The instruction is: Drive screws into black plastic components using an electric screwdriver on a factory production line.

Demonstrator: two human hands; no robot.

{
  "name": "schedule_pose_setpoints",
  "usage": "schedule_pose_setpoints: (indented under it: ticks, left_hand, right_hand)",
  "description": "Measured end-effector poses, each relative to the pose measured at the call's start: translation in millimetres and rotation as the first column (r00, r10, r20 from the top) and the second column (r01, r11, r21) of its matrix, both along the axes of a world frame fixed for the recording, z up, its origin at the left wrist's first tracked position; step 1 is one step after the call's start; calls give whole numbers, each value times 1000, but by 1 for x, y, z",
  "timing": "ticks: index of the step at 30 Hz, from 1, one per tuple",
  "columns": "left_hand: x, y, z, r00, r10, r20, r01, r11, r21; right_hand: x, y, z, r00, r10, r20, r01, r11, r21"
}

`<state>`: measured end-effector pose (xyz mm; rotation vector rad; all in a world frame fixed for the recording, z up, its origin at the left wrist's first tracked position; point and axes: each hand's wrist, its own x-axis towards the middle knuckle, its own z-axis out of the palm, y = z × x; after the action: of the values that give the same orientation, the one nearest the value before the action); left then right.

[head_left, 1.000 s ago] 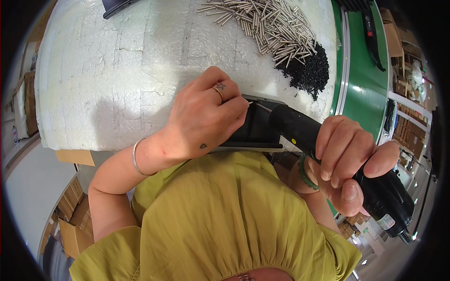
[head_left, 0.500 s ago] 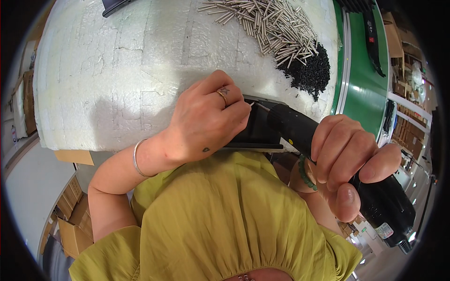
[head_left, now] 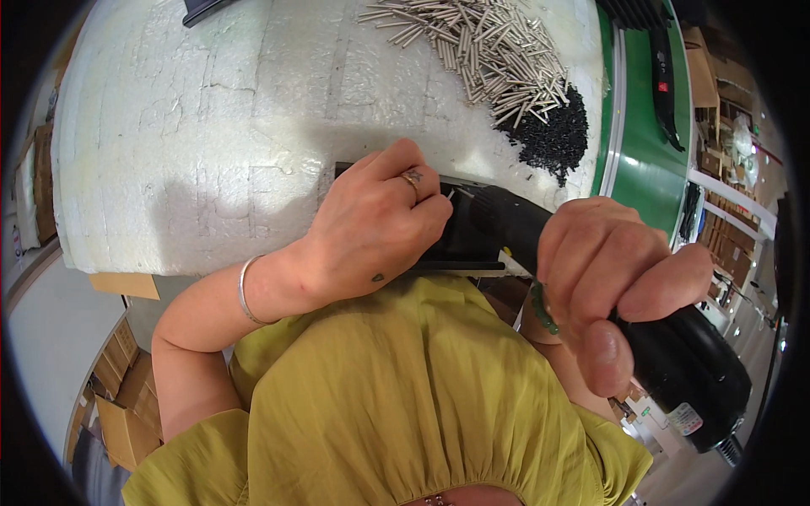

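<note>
My left hand (head_left: pixel 375 223) is closed in a pinch over a black, tray-like part (head_left: pixel 470 240) at the near edge of the table; what its fingers hold is hidden. A short silvery tip shows beside those fingertips. My right hand (head_left: pixel 616 274) is wrapped round a black electric screwdriver (head_left: pixel 688 363), which slants from the lower right toward the part. Its thin bit ends close to my left fingertips; I cannot tell whether it touches anything. Beyond lie a heap of silver metal pins (head_left: pixel 489 55) and a pile of small black screws (head_left: pixel 553 139).
White foam sheeting (head_left: pixel 211 126) covers the tabletop. A green surface (head_left: pixel 645 160) with a metal edge runs along the right, with a black piece (head_left: pixel 666 93) on it. Another black part (head_left: pixel 202 10) lies at the far left. Cardboard boxes (head_left: pixel 126 426) stand at the lower left.
The right hand and screwdriver have shifted slightly left in the view, and the bit is angled a little differently. The left hand stays closed near the same spot on the black part.
</note>
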<state>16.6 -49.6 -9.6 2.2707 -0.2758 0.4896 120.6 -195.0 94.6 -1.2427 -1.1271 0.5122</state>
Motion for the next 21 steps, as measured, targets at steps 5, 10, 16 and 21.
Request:
schedule_pose_setpoints:
  ticks: [5, 10, 16, 21]
  left_hand:
    - [1, 0, 5, 999, -36, 13, 36, 999, 6]
    - [-9, 3, 39, 991, -49, -122, 65, 988, 138]
    - [-22, 9, 52, 907, -123, -404, 252, 925, 285]
    - [5, 49, 89, 500, -398, -769, 380, 899, -219]
  right_hand:
    - [-4, -5, 1, 999, -41, 9, 41, 998, 38]
    - [9, -42, 12, 942, -303, -146, 333, 899, 285]
    - [30, -39, -21, 851, -469, -236, 524, 794, 308]
    - [35, -37, -31, 821, -499, -276, 568, 762, 310]
